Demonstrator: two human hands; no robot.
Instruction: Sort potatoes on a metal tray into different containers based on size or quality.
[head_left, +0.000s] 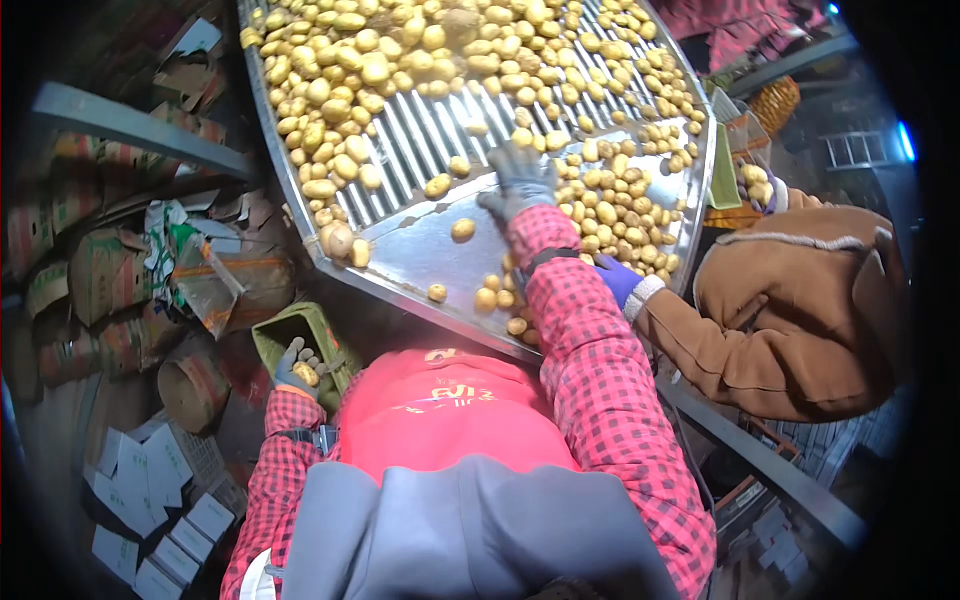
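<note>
My left hand (296, 371), in a grey glove, is low at the left with a potato (305, 373) in its palm. It is over the mouth of a green bin (289, 334) beside my red apron (450, 405). My right hand (521, 180), also gloved, reaches over the bare metal plate at the lower edge of a slatted sorting table (420, 247). Its fingers are apart, close to a few potatoes (536, 139); nothing shows in its grip. One loose potato (463, 229) lies on the plate left of my right wrist.
A co-worker in a brown coat (795, 307) stands at the right, a purple-gloved hand (619, 279) near a heap of small potatoes (611, 202). The other hand holds potatoes (756, 186). Many potatoes (360, 60) cover the slats. Cardboard boxes (109, 274) and a metal beam (142, 127) are at left.
</note>
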